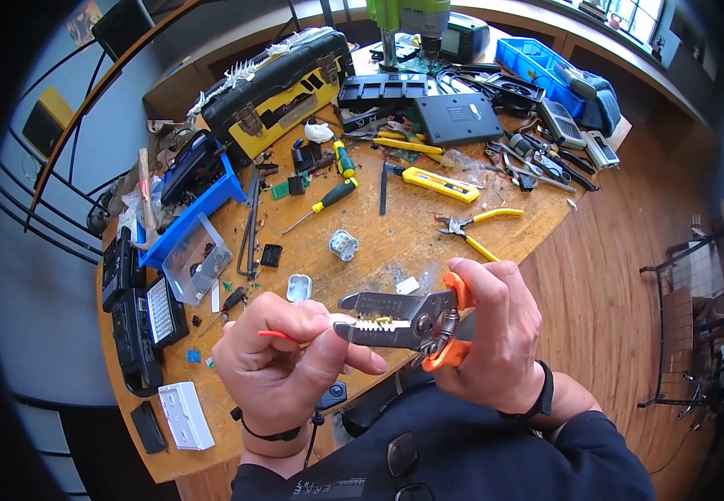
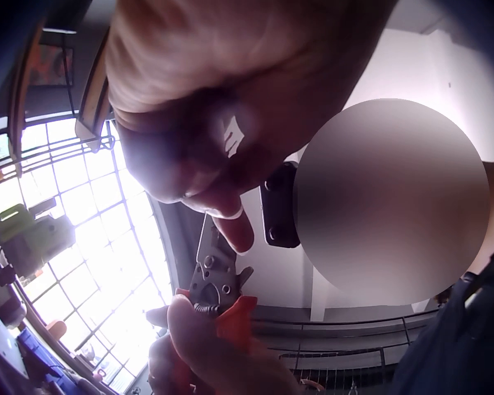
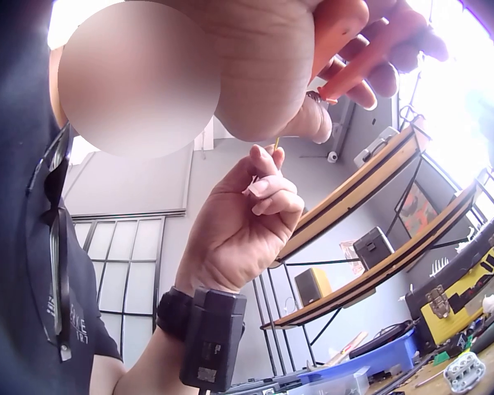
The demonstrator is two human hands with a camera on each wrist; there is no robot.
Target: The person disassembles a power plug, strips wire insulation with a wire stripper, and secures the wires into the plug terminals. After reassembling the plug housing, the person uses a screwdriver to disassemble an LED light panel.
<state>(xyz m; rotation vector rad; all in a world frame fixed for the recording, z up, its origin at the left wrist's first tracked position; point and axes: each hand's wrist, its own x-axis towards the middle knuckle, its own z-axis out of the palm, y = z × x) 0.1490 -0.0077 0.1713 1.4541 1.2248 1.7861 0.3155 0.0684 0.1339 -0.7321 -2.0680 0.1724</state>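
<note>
My right hand (image 1: 495, 334) grips the orange handles (image 1: 447, 357) of a wire stripper (image 1: 391, 332), held over the near part of the workbench. The stripper's dark blades stand apart, with the toothed edge showing. Opposite its tips, my left hand (image 1: 282, 355) pinches a thin wire between thumb and fingers; a red length (image 1: 278, 336) sticks out on the left. A short yellow piece (image 3: 277, 142) shows above the left fingertips in the right wrist view. In the left wrist view, the stripper (image 2: 214, 276) points up toward the left fingers, which partly hide its tips.
On the wooden workbench (image 1: 295, 242) lie a round white fitting (image 1: 343, 245), yellow-handled cutters (image 1: 479, 227), a utility knife (image 1: 439, 184) and a green-black screwdriver (image 1: 332, 194). A yellow-black toolbox (image 1: 278, 104) stands behind. At the left are a blue bin (image 1: 199, 221) and a white socket plate (image 1: 185, 416).
</note>
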